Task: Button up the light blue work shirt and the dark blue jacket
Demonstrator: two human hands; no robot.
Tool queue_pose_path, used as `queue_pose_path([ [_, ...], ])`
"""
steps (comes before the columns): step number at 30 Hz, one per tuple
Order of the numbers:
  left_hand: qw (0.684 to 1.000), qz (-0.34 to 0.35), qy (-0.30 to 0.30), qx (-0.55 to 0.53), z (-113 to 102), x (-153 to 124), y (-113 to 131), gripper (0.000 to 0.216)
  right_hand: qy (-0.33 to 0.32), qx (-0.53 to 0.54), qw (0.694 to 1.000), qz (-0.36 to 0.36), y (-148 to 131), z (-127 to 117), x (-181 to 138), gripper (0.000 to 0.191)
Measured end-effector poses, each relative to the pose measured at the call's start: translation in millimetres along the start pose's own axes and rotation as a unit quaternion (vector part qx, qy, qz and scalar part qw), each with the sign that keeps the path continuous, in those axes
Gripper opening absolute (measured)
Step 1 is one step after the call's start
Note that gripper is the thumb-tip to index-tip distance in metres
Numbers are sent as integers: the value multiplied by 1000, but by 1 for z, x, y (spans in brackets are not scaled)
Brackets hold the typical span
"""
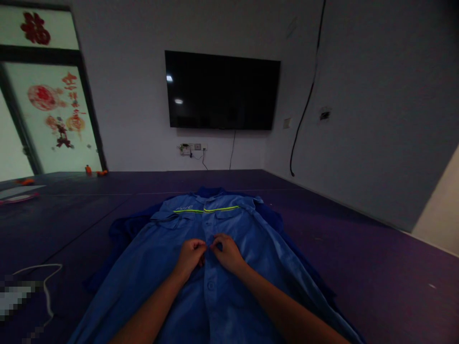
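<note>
A blue work jacket (143,267) with a darker blue collar and sleeves lies front up on the floor, its collar away from me. A yellow-green stripe runs across its chest above two flap pockets. My left hand (192,255) pinches the front placket from the left, thumb and finger together. From the right, my right hand (225,251) pinches the same placket, close to the left fingertips. Whatever small part lies between the fingertips is hidden. A round button (211,285) shows on the placket nearer to me.
Dark purple flooring (358,267) surrounds the jacket. A white cable (48,291) lies at the left beside a blurred pale object. A black television (222,91) hangs on the far wall, and a black cable (304,114) dangles at the right. Small orange items (88,169) sit by the glass door.
</note>
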State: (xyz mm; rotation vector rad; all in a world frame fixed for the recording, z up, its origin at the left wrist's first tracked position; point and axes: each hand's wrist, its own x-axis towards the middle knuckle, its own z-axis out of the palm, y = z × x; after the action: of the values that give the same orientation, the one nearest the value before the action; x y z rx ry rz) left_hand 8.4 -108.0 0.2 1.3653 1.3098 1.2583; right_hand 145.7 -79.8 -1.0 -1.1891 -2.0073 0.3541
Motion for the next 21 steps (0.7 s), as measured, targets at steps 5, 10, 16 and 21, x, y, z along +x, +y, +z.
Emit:
queue_pose_path([
  [5,994,85,24,71,3,0,1,14,6,-4,1000,8,0,1,0,10],
  [10,983,122,18,138,4,2,-2,15,6,-13,1000,10,2,2,0,10],
  [16,973,137,31,183,4,2,-2,5,-1,-17,1000,6,1,2,0,13],
  [21,968,140,42,205,4,2,1,4,-2,-15,1000,-2,-1,1,1,16],
])
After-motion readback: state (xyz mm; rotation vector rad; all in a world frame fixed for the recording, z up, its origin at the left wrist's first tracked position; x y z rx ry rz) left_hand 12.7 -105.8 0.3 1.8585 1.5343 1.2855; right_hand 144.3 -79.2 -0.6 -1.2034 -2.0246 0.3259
